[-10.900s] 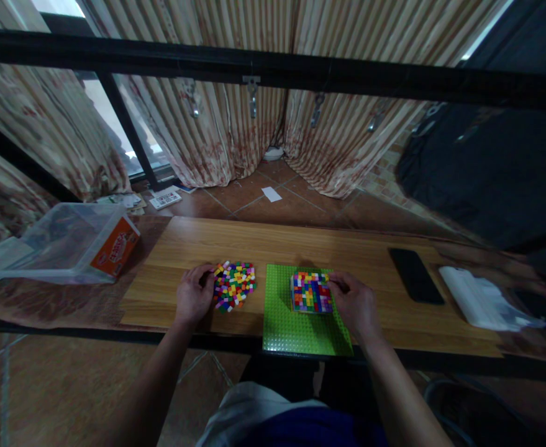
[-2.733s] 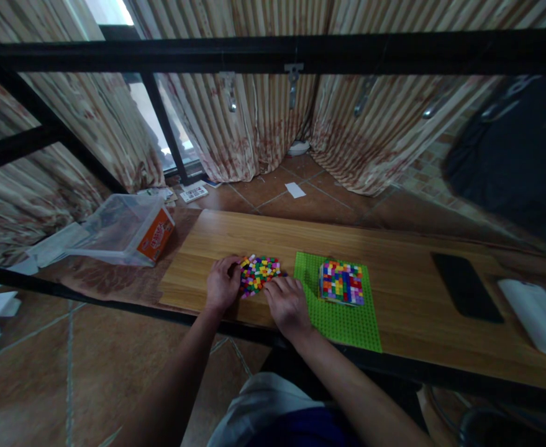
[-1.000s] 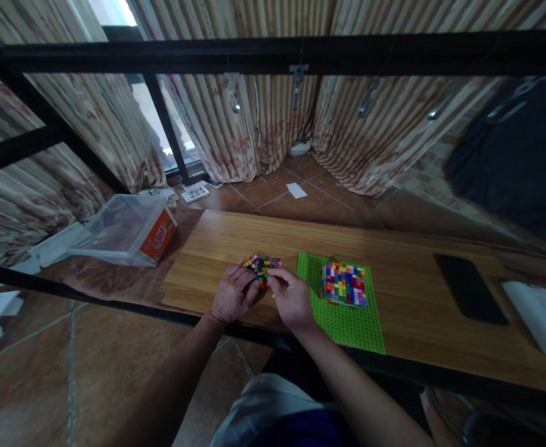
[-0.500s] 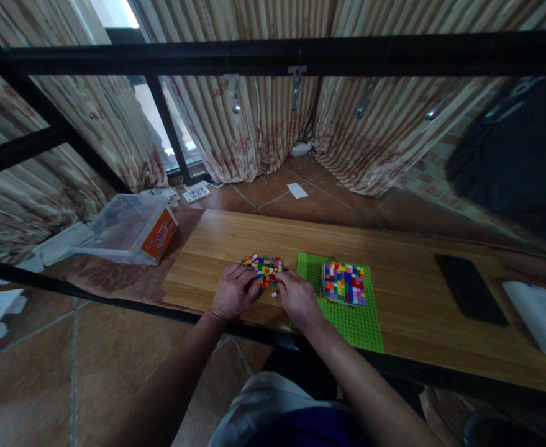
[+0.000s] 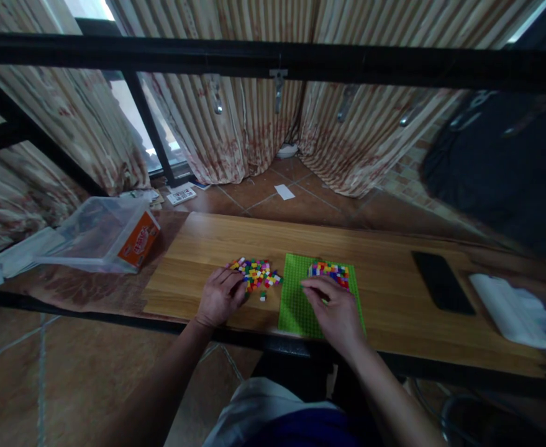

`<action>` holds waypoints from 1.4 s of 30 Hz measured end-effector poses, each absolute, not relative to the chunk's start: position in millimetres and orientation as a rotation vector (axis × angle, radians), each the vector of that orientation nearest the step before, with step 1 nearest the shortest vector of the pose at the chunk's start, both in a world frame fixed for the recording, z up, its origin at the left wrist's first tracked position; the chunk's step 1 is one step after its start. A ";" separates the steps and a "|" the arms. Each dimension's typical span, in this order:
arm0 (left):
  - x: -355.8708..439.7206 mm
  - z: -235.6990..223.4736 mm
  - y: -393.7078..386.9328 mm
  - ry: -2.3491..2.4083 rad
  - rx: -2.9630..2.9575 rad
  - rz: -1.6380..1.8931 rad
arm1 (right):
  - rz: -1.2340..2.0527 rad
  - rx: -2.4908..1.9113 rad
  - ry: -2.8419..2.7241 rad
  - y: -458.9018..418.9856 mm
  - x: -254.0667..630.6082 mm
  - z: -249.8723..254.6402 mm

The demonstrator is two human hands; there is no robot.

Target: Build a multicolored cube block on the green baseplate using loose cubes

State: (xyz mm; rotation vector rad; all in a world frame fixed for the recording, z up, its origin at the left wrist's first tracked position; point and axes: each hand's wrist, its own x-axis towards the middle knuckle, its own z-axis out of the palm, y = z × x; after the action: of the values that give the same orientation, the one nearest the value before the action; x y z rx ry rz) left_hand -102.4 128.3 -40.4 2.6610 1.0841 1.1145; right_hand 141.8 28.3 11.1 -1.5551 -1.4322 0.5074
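Loose small toy bricks [image 5: 256, 273] in many colours lie in a pile on the wooden board. At the pile's left edge, my left hand [image 5: 220, 297] rests with bent fingers closed; whether a brick is in them is hidden. My right hand [image 5: 335, 310] hovers over the green baseplate [image 5: 295, 298], thumb and forefinger pinched together in front of a multicoloured brick block [image 5: 331, 271]. Anything in that pinch is too small to make out. Part of the block is hidden behind this hand. One or two stray bricks [image 5: 263, 297] lie just in front of the pile.
A clear plastic bin [image 5: 100, 230] with an orange label stands at the left. Farther right on the board lie a dark flat phone-like slab [image 5: 443, 282] and a white packet [image 5: 500, 307], near a person's blurred arm [image 5: 528, 264]. A black bar [image 5: 254, 59] crosses above.
My right hand has left the brick pile and moved right, over the baseplate to the block. My left hand stays by the pile. The whole view has shifted slightly.
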 end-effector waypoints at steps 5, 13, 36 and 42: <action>-103.3 -41.6 129.4 1.081 2.673 1.118 | 0.256 -1.735 -1.414 20.5 199.4 14.2; -103.3 -39.5 129.6 1.102 2.686 1.116 | 0.169 -1.840 -1.684 35.2 238.2 12.4; -103.6 -40.0 129.9 1.132 2.667 1.093 | 0.207 -1.907 -1.390 37.6 243.7 6.4; -103.6 -41.5 130.4 1.135 2.673 1.100 | 0.289 -1.932 -1.203 46.4 236.5 -3.2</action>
State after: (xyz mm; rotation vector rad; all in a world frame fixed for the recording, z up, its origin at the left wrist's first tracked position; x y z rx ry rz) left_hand -103.6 130.4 -41.5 2.6729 1.1353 1.1004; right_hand 236.5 46.4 -3.2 -1.9318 -1.2034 0.2889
